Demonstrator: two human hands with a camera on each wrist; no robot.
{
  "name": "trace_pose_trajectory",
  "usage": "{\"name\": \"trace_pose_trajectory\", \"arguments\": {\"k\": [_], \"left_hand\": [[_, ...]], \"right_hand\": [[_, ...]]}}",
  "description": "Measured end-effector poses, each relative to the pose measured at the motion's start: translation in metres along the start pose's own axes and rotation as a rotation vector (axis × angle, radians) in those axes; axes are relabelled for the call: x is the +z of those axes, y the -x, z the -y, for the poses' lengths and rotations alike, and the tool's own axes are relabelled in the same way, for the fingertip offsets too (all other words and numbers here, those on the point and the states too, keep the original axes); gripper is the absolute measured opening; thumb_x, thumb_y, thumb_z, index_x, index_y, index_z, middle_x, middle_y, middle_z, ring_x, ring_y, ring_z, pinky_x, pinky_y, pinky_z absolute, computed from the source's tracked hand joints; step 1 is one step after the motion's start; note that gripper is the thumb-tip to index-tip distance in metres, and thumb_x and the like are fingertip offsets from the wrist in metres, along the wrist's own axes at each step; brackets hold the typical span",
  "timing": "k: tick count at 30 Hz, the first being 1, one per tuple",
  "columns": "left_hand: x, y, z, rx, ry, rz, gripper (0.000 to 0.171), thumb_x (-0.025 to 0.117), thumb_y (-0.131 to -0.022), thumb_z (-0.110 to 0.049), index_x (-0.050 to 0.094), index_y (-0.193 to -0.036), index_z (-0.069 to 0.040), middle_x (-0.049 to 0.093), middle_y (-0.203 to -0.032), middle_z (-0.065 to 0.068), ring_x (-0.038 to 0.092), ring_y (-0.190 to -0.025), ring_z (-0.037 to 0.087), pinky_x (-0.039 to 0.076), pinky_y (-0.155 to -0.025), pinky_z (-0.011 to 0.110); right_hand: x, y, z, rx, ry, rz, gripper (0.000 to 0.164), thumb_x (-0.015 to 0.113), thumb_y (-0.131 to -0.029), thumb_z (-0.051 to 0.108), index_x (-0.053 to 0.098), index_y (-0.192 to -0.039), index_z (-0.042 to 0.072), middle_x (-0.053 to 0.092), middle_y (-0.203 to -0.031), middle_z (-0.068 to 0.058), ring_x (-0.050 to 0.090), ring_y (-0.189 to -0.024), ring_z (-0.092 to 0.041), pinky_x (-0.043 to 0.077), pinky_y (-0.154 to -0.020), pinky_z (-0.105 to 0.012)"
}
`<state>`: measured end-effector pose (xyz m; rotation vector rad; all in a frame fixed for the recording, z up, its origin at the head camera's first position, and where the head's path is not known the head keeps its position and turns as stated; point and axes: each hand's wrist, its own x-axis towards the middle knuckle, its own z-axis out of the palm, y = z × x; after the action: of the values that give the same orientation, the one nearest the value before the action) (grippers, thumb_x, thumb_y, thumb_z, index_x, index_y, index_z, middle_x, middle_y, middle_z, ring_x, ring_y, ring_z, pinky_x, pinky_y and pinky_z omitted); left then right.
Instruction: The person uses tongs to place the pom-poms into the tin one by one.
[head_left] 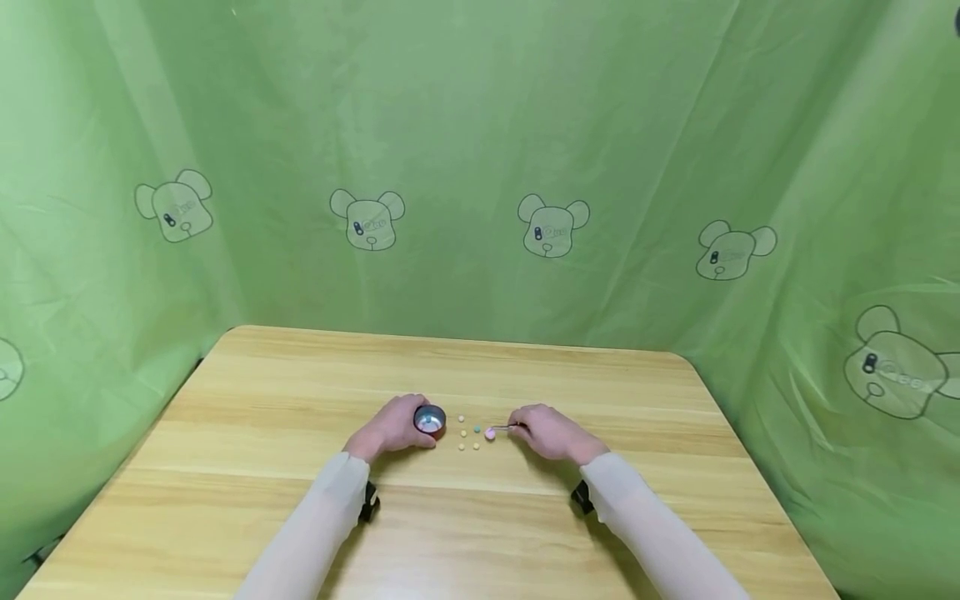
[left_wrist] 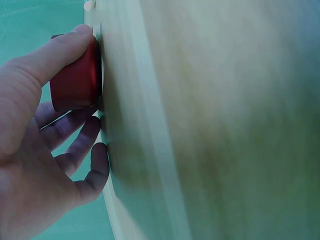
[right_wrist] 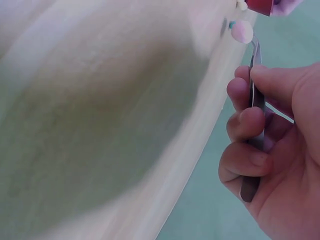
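My left hand (head_left: 396, 425) grips a small round tin (head_left: 430, 422), red outside and silvery inside, with thumb and fingers on opposite sides of its wall. In the left wrist view the red side of the tin (left_wrist: 75, 82) shows low over the table. A pair of tweezers (right_wrist: 255, 95) is pinched in my right hand (head_left: 551, 431), its tips toward the tin. At those tips is a pink ball (right_wrist: 242, 31), raised over the table in the right wrist view. Between the hands lie several small pale and yellow beads (head_left: 463, 433) and a teal bead (head_left: 477, 429).
The wooden table (head_left: 465, 533) spreads out all around the hands. Behind and beside it hangs a green curtain (head_left: 465, 108) printed with bear faces. A dark wrist strap (head_left: 369, 502) shows under the left sleeve, another (head_left: 582, 497) under the right.
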<state>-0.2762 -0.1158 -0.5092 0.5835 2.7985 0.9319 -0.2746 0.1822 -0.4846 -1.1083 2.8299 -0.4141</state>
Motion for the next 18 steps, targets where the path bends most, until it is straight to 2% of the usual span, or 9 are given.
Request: {"name": "trace_pose_trajectory", "arguments": {"k": [7,18], "left_hand": [[0.0004,0.0012,0.001,0.005,-0.003,-0.005,0.052,0.084,-0.071,-0.028,0.058,-0.111,-0.007,0.061,-0.103,0.004,0.055,-0.097,0.022,0.044,-0.088,0.041],[0.0001,0.0013,0.0001,0.004,-0.012,-0.007,0.052,0.083,-0.071,-0.028,0.058,-0.111,-0.008,0.061,-0.104,0.004,0.055,-0.098,0.023,0.044,-0.089,0.041]], "right_hand": [[-0.0027,-0.0027,-0.0005,-0.006,0.01,-0.012,0.013,0.054,-0.096,0.012,0.066,-0.097,0.007,0.063,-0.089,0.002,0.058,-0.08,-0.013,0.049,-0.073,-0.034],[-0.0059,-0.0085,0.0024,-0.036,-0.034,-0.022,0.012,0.055,-0.095,0.01,0.065,-0.094,0.005,0.064,-0.085,-0.003,0.054,-0.073,-0.011,0.048,-0.068,-0.032]]}}
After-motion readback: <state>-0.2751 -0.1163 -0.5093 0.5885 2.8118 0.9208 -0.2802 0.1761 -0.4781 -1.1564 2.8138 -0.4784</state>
